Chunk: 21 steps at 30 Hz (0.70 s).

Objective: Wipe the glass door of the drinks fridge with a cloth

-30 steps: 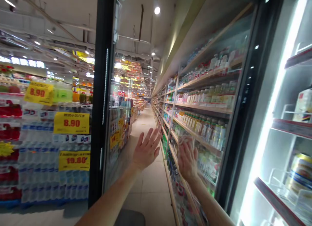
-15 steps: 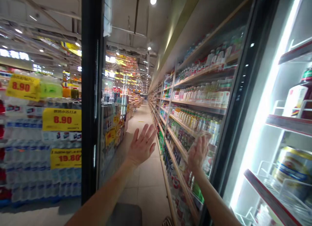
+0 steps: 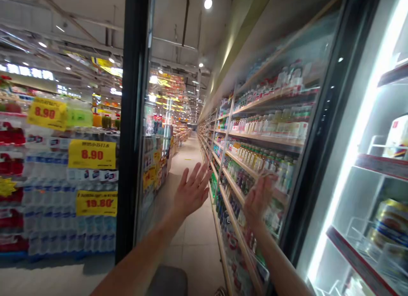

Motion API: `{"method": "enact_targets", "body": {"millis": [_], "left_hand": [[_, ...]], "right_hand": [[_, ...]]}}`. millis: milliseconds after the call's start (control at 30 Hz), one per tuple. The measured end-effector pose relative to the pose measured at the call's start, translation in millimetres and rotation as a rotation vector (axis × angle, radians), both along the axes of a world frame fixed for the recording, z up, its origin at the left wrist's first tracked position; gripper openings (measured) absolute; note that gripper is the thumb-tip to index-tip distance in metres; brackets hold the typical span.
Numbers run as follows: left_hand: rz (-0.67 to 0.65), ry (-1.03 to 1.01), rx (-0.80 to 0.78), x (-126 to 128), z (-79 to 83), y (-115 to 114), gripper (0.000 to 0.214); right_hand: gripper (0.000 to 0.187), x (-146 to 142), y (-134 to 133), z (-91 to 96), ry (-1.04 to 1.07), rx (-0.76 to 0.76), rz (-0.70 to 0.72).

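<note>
A black-framed glass door (image 3: 135,117) of a lit drinks cooler stands open in front of me. My left hand (image 3: 193,192) lies flat at the glass with fingers spread, holding nothing. To its right, my right hand (image 3: 258,202) is up at the same pane, slightly blurred. A thin pale cloth (image 3: 271,175) shows at its fingertips, pressed between the hand and the glass; most of it is hidden. Through the pane, shelves of bottles (image 3: 255,155) appear behind both hands.
The cooler's inside shelves (image 3: 379,166) with cans (image 3: 392,223) are at the right. Left of the door stand stacked water bottles (image 3: 70,198) with yellow price signs (image 3: 92,154). A tiled aisle (image 3: 188,160) runs ahead. A dark grey object (image 3: 168,281) sits low in front.
The view has shifted slightly, so the door and the displays sit further right. My left hand keeps its place on the glass; my right hand stays near the same spot, its fingers slightly turned.
</note>
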<state>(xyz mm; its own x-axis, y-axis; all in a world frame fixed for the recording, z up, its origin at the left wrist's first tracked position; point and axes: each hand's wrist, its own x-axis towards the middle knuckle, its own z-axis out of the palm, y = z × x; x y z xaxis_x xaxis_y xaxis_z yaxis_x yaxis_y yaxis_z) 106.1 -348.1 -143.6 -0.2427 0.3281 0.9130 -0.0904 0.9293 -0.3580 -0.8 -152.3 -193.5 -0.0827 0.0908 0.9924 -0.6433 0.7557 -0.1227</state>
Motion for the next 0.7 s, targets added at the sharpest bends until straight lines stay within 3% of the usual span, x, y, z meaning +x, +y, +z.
{"method": "enact_targets", "body": {"millis": [133,200,267,333,400,500,533,567,667,700], "left_hand": [[-0.006,0.005,0.010,2,0.7,2,0.050],[-0.009,0.011,0.008,2,1.0,2,0.049],[-0.013,0.010,0.004,3,1.1,2,0.049],[-0.015,0.005,0.008,2,0.8,3,0.050],[-0.017,0.002,0.014,2,0.5,3,0.052],[-0.020,0.006,0.019,1,0.2,2,0.056],[-0.023,0.007,0.020,1,0.1,2,0.056],[-0.025,0.007,0.020,1,0.1,2,0.057],[-0.020,0.005,0.017,1,0.0,2,0.058],[-0.017,0.006,0.015,1,0.0,2,0.059]], "right_hand": [[0.064,3,-4,-9.8,0.075,0.416,0.098],[0.061,-7,4,-4.4,0.070,0.303,0.055],[0.058,-21,18,8.9,0.013,-0.008,-0.016],[0.056,-30,27,19.8,-0.017,-0.211,-0.035],[0.057,-28,27,21.1,-0.005,-0.138,-0.015],[0.057,-21,20,13.0,0.074,0.298,0.070],[0.057,-20,20,12.3,0.094,0.355,0.080],[0.057,-21,20,13.9,0.097,0.326,0.074],[0.057,-25,20,25.8,0.023,-0.034,-0.003],[0.057,-23,17,28.3,0.003,-0.091,-0.016]]}}
